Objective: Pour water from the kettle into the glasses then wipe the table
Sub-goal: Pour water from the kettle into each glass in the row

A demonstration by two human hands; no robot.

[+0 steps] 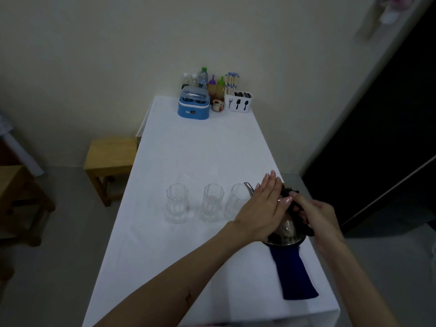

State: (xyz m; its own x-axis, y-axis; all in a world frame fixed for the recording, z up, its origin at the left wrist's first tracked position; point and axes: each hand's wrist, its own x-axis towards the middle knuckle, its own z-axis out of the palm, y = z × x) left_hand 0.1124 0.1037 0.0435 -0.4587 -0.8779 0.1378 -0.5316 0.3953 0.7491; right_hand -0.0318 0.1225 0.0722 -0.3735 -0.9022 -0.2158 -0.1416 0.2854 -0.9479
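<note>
A steel kettle (286, 228) with a black handle stands on the white table (188, 256) at the near right, its spout pointing toward the glasses. My left hand (264, 206) lies flat over the kettle's top with fingers straight. My right hand (316, 213) is closed on the black handle. Three clear glasses stand in a row left of the kettle: the left glass (177, 204), the middle glass (212, 202), and the right glass (238, 200), partly hidden by my left hand. A folded dark blue cloth (293, 274) lies just in front of the kettle.
At the table's far end stand a blue container (194, 107), several bottles (212, 86), a small cup (217, 105) and a white cutlery holder (238, 101) with chopsticks. A wooden stool (111, 156) stands left of the table. A dark doorway is on the right.
</note>
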